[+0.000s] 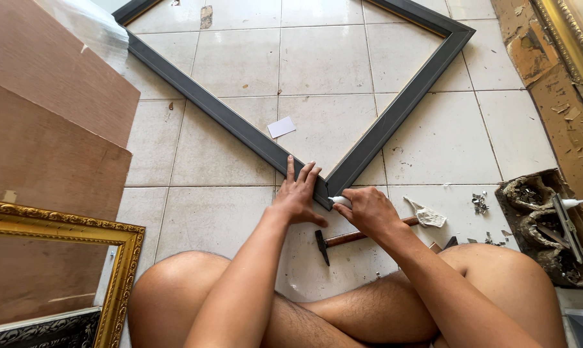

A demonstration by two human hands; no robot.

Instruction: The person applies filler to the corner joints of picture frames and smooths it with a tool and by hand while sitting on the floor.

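A large dark grey picture frame point(227, 119) lies flat on the white floor tiles, one corner pointing toward me. My left hand point(298, 193) presses flat on that near corner, fingers spread. My right hand point(365, 209) is closed around a small white tube point(338, 201), whose tip touches the corner joint beside the left hand. A hammer point(343, 240) with a wooden handle lies on the tiles just under my right wrist. My bare knees frame the bottom of the view.
Brown boards point(53, 135) lean at the left above a gilded frame point(121, 270). A small white card point(281, 126) lies inside the grey frame. A crumpled rag point(427, 216) and metal scraps point(479, 203) lie right, beside a dirty box point(549, 225) of tools.
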